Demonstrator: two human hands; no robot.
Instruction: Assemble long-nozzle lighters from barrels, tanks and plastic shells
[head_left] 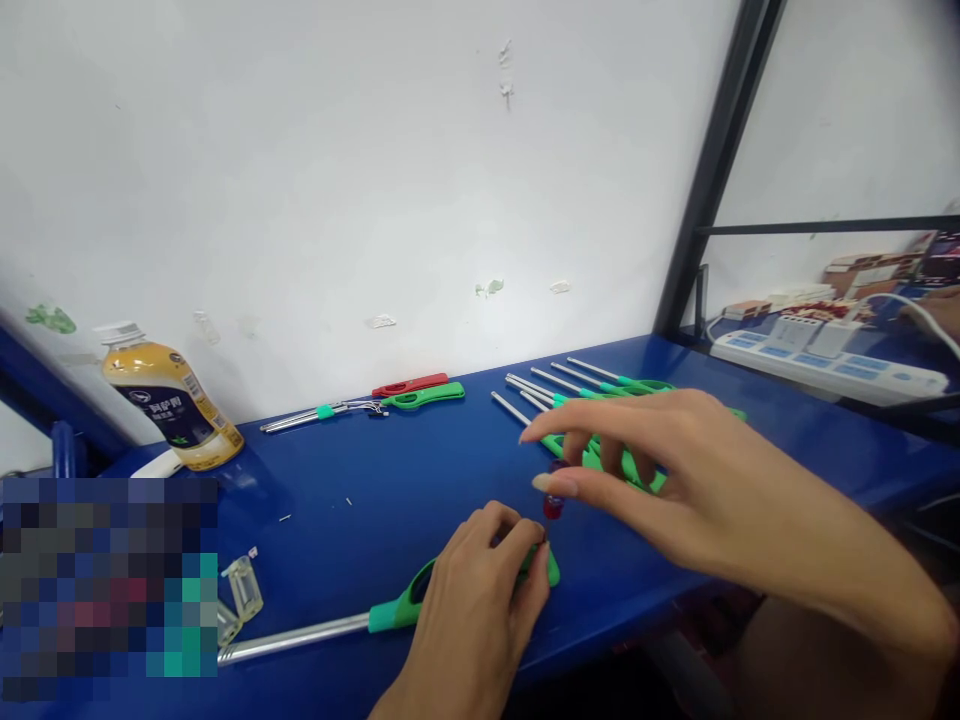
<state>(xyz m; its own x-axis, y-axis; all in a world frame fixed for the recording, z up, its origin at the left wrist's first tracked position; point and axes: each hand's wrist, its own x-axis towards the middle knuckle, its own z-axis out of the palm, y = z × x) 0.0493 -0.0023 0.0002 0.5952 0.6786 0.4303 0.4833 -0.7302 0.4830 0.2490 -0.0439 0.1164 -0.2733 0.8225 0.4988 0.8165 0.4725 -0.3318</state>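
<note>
My left hand (484, 590) is closed around the green handle of a long-nosed lighter (394, 612), pressing it down on the blue table. The lighter's metal tube points left. A small screwdriver (553, 508) with a red and purple handle stands nearly upright over the handle's right end, its tip hidden by my left fingers. My right hand (645, 470) has its thumb across that screwdriver handle, with curled fingers behind it and the index finger stretched out above. How firmly it grips is partly hidden.
Several green lighters (585, 455) lie behind my right hand. By the wall are a red handle piece (411, 385), a green handle piece (427, 397) and metal tubes (292, 420). An orange bottle (169, 400) stands left, above clear plastic pieces (246, 588). A power strip (832, 365) is at right.
</note>
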